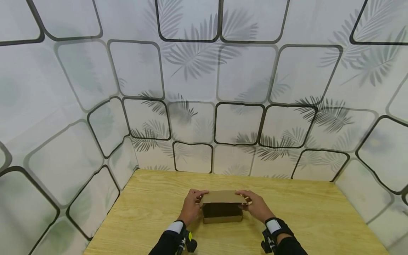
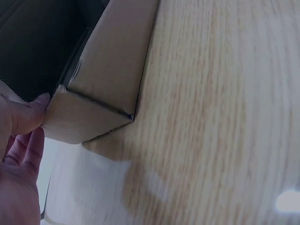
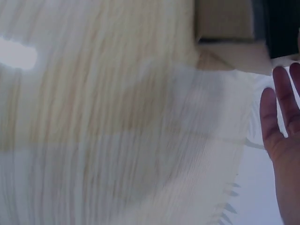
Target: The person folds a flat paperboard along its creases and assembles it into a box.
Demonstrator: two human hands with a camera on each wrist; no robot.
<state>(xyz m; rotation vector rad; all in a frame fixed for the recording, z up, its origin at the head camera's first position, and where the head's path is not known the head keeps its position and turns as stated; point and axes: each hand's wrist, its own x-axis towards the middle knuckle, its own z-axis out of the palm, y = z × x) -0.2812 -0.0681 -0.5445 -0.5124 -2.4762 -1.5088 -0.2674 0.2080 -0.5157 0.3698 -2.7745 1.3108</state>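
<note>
A small brown cardboard box point(image 1: 222, 219) sits on the table, its front toward me. Its lid flap point(image 1: 222, 197) is raised, and the dark inside shows below it. My left hand point(image 1: 190, 206) holds the box's left side near the flap; in the left wrist view, the thumb point(image 2: 33, 112) presses on the top edge of the side wall with fingers below it outside. At the opposite end, my right hand point(image 1: 257, 206) grips the flap's right corner between thumb and fingers. The right wrist view catches that hand's fingers point(image 3: 269, 112) beside the box end, partly cut off.
The light wood-grain table point(image 1: 302, 212) extends around the box. A pale curtain point(image 1: 194, 78) with dark rounded squares and leaf prints hangs behind the table's far edge and along both sides. Each wrist wears a strapped-on camera point(image 1: 191, 244).
</note>
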